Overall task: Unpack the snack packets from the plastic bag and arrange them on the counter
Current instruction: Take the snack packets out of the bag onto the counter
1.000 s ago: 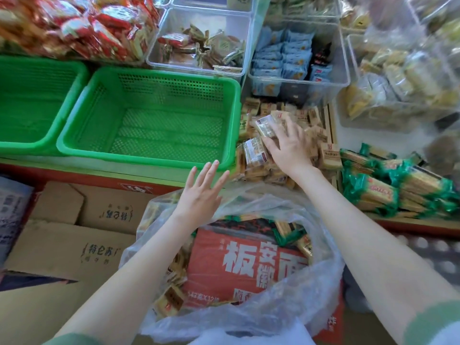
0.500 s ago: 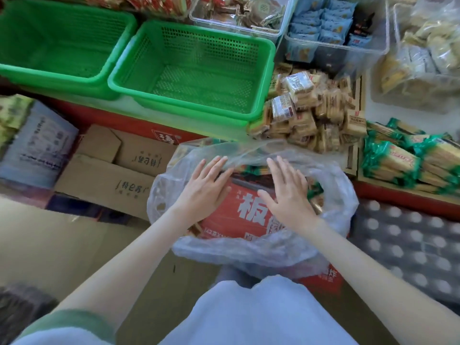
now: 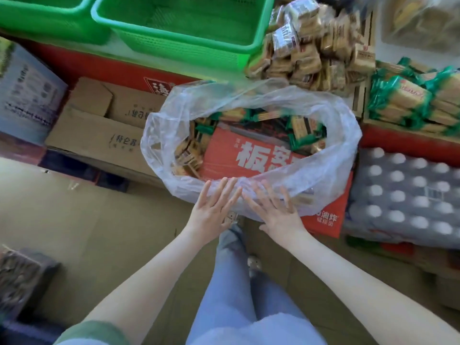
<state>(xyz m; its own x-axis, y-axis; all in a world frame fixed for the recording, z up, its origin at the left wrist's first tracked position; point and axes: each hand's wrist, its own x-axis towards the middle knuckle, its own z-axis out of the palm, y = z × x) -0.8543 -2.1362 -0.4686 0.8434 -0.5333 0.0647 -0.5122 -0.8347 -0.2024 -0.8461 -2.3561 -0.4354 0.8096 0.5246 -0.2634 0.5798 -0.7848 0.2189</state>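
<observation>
head view: left hand (image 3: 211,212), right hand (image 3: 276,212) flat, grasping nothing, fingertips at plastic bag (image 3: 341,135) rim; snack packets (image 3: 305,129) just beyond; thin film might tear, spilling them.

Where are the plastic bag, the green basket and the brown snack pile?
plastic bag (image 3: 343,150), head view, its clear right wall.
green basket (image 3: 179,48), head view, its front wall.
brown snack pile (image 3: 308,58), head view, heap's middle.

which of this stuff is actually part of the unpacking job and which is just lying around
Job: clear plastic bag; small brown snack packets in it; green-wrapped snack packets in it; brown packet pile on the counter; left hand and right hand, both flat at the bag's near rim.
Lying about: green plastic mesh baskets; brown cardboard boxes; shrink-wrapped pack of white-capped bottles.
</observation>
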